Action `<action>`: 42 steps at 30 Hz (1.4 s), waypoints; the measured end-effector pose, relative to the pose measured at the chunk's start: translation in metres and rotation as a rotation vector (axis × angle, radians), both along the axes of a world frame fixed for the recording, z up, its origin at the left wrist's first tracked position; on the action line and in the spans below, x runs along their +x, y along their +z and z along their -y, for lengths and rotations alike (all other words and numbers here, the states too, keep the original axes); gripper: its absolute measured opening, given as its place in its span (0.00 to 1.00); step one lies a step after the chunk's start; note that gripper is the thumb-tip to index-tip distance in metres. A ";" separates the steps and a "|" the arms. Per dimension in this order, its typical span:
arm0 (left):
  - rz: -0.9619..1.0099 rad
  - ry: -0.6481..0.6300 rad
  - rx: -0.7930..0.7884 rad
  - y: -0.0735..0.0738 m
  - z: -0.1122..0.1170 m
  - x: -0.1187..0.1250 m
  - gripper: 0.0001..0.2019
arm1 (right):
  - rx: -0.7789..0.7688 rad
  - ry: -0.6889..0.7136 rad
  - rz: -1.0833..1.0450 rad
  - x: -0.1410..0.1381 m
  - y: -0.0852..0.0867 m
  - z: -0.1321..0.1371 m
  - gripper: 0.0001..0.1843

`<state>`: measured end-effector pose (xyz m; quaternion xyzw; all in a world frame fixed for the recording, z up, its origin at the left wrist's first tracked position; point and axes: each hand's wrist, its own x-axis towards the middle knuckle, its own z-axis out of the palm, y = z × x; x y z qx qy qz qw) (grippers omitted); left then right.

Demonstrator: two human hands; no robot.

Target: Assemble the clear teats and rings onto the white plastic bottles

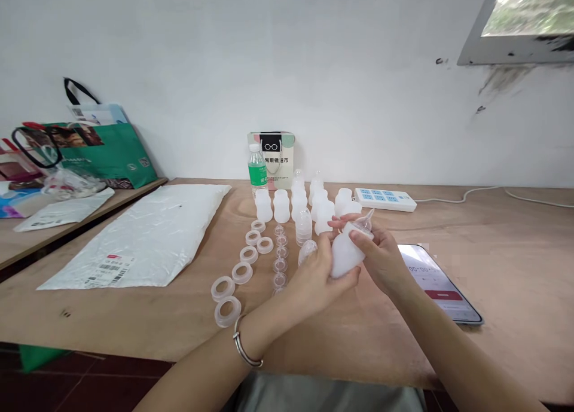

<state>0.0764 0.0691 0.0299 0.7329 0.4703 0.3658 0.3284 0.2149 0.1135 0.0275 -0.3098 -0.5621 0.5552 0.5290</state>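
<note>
Just left of the phone [437, 280], the left hand [314, 277] is clamped round the small bottle [344, 258]; the right hand [381, 256] pinches the teat [364, 222] at its neck; seemingly mid-fitting; seating it wants a square, even press.

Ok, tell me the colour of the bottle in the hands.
Milky, translucent white: the bottle between left hand and right hand, best in the head view.

bottle [347, 253]: base hidden in left hand [314, 283] | phone [443, 286]: left edge behind right hand [381, 259] | window [524, 11]: cropped
</note>
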 end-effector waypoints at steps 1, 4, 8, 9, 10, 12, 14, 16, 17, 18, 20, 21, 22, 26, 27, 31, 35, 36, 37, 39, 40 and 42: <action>0.047 -0.034 -0.036 0.000 0.000 0.000 0.23 | -0.029 0.018 -0.002 -0.001 0.001 0.000 0.17; 0.087 -0.055 -0.063 -0.001 0.000 0.000 0.25 | -0.116 0.091 -0.014 -0.003 0.003 0.000 0.17; 0.024 0.035 0.094 -0.007 0.001 0.006 0.26 | -0.134 0.027 -0.065 -0.007 0.002 0.005 0.12; 0.010 0.050 0.130 -0.008 0.001 0.007 0.26 | -0.118 0.009 -0.073 -0.009 0.002 0.007 0.11; -0.012 0.063 0.162 -0.010 0.001 0.009 0.26 | -0.101 -0.004 -0.078 -0.011 0.002 0.009 0.10; -0.076 0.088 0.195 -0.012 0.001 0.010 0.26 | -0.082 -0.034 -0.088 -0.014 0.003 0.012 0.09; -0.130 0.094 0.175 -0.012 0.000 0.009 0.26 | -0.107 -0.068 -0.087 -0.016 0.005 0.014 0.09; -0.144 0.066 0.159 -0.007 -0.001 0.006 0.27 | -0.159 -0.093 -0.097 -0.016 0.006 0.013 0.10; -0.132 0.040 0.172 -0.002 -0.002 0.002 0.26 | -0.178 -0.107 -0.108 -0.014 0.007 0.012 0.11; -0.106 0.021 0.196 0.002 -0.004 -0.002 0.23 | -0.187 -0.125 -0.124 -0.011 0.008 0.010 0.11; -0.030 0.052 0.252 0.012 -0.011 -0.013 0.17 | -0.183 -0.175 -0.165 -0.002 0.009 0.006 0.12; 0.000 0.098 0.260 0.016 -0.014 -0.019 0.16 | -0.183 -0.195 -0.179 0.003 0.009 0.004 0.12; 0.007 0.146 0.244 0.018 -0.019 -0.025 0.17 | -0.191 -0.199 -0.185 0.008 0.009 0.002 0.11; -0.226 0.070 0.060 0.011 -0.035 -0.045 0.18 | -0.270 -0.093 -0.095 0.021 0.003 -0.003 0.13; -0.289 0.023 0.032 0.007 -0.038 -0.048 0.19 | -0.286 -0.071 -0.048 0.021 0.001 -0.003 0.15; -0.326 -0.001 0.009 0.002 -0.043 -0.052 0.15 | -0.302 -0.072 0.140 0.018 -0.009 -0.002 0.20; -0.091 0.131 0.030 0.018 -0.041 -0.051 0.13 | -0.270 -0.007 0.248 0.014 -0.013 0.003 0.19; 0.013 0.168 0.049 0.022 -0.040 -0.051 0.13 | -0.243 0.031 0.262 0.013 -0.012 0.004 0.18; 0.121 0.190 0.067 0.025 -0.039 -0.050 0.14 | -0.209 0.072 0.269 0.012 -0.012 0.005 0.17; 0.294 0.186 0.090 0.027 -0.039 -0.047 0.15 | -0.144 0.154 0.280 0.008 -0.011 0.008 0.16; 0.332 0.159 0.092 0.026 -0.038 -0.045 0.15 | -0.121 0.185 0.287 0.006 -0.011 0.010 0.16; 0.299 0.084 0.074 0.022 -0.038 -0.041 0.16 | -0.095 0.214 0.304 0.004 -0.011 0.012 0.15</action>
